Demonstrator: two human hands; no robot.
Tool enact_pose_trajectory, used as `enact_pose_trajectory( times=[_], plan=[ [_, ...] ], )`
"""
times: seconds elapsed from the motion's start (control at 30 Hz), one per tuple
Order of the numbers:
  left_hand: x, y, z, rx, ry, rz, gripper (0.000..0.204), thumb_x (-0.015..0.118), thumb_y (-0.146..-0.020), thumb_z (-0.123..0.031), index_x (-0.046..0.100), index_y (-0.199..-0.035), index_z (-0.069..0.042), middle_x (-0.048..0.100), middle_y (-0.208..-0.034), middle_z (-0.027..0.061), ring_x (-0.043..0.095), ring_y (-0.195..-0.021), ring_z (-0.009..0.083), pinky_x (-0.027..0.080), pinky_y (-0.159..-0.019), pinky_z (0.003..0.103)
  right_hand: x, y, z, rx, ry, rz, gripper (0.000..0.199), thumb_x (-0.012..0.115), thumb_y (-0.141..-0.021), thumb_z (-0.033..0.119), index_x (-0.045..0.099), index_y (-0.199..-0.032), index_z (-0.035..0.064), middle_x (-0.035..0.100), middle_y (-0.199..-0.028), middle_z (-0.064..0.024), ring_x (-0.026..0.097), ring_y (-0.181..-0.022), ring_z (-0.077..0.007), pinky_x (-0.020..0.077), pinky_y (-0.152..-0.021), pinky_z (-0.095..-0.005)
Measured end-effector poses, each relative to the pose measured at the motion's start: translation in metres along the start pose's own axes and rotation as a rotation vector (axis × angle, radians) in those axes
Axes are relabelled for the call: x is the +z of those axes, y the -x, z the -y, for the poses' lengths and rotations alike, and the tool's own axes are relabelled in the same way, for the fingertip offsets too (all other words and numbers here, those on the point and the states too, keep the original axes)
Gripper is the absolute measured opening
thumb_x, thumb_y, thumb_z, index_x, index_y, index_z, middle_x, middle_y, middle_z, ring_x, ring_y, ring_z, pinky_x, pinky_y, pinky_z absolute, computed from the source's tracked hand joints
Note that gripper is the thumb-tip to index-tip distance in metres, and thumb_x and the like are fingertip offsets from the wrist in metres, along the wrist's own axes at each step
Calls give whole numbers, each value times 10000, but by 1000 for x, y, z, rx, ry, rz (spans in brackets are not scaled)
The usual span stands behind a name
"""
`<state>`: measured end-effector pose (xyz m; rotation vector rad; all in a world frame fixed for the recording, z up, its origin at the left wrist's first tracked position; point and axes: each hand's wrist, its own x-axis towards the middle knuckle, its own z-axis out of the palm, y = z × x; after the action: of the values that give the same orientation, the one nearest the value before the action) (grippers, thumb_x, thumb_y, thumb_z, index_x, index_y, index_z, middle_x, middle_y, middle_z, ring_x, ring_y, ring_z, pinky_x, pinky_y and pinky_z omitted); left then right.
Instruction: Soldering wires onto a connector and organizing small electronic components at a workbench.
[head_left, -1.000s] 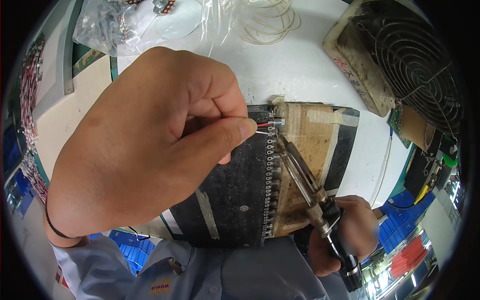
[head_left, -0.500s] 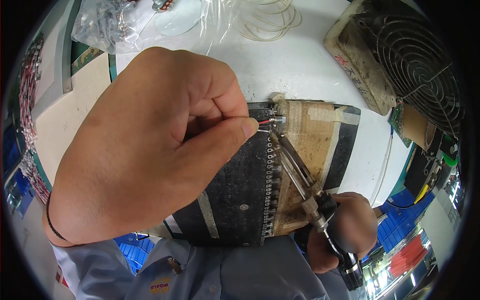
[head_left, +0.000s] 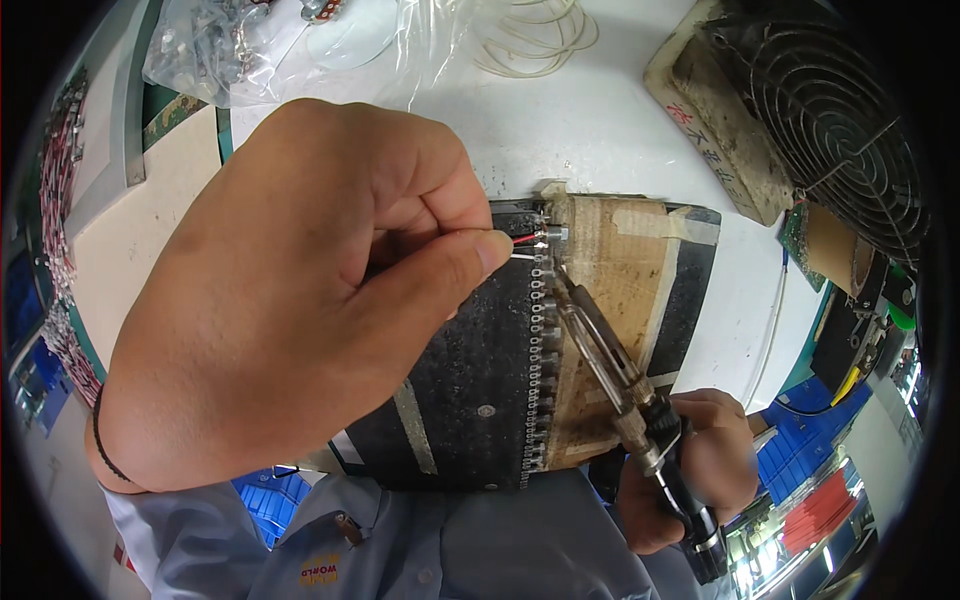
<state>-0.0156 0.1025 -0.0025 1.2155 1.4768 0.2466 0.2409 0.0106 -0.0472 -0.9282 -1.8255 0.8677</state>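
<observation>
My left hand [head_left: 290, 300] fills the middle of the view, thumb and forefinger pinching thin red and white wires [head_left: 522, 246]. The bare wire ends reach a small metal part at the top of a row of metal terminals [head_left: 540, 360] on a black fixture block [head_left: 470, 380]. My right hand [head_left: 690, 470] at the lower right grips a soldering iron [head_left: 610, 370]; its tip points up and left to the wire ends. A taped brown pad [head_left: 620, 270] covers the block's right half.
A dirty fan with a wire grille [head_left: 810, 110] stands at the upper right. Clear plastic bags [head_left: 230, 40] and a coil of pale wire [head_left: 535, 35] lie at the top on the white table [head_left: 600, 130]. Blue bins [head_left: 800, 460] sit lower right.
The iron's tip has stayed at the wire ends with only slight shifts; my left hand keeps the same pinch.
</observation>
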Motion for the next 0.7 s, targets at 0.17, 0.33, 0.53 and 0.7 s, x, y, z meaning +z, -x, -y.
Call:
enact_pose_trajectory(
  times=[0.17,0.33,0.53,0.7],
  plan=[
    [-2,-2,-5,-103,79,51,88,650,-943,-13,638,-872,37,654,-725,49,598,-660,56,432,-583,204,6,-1,-5,-20,-7,-9,540,720,-854,375,609,-1134,-73,681,-706,-200,647,-588,-265,507,-541,-338],
    [1,-3,-4,-31,110,16,93,647,-946,-7,633,-864,33,651,-718,43,582,-653,40,414,-571,191,6,-3,-6,-56,17,10,562,712,-864,394,605,-1145,-81,678,-690,-193,644,-579,-262,509,-540,-343],
    [6,2,0,34,65,-33,93,640,-949,-4,632,-864,32,652,-714,47,572,-643,37,407,-564,190,7,-3,-8,-81,28,-1,582,669,-897,435,599,-1147,-86,671,-672,-179,643,-577,-260,515,-544,-347],
    [4,5,-1,-2,62,-18,93,640,-948,-4,631,-862,31,653,-707,48,563,-629,35,397,-554,191,6,-4,-8,-85,46,19,586,662,-913,439,587,-1169,-83,673,-679,-178,650,-587,-258,516,-542,-343]
  ],
)
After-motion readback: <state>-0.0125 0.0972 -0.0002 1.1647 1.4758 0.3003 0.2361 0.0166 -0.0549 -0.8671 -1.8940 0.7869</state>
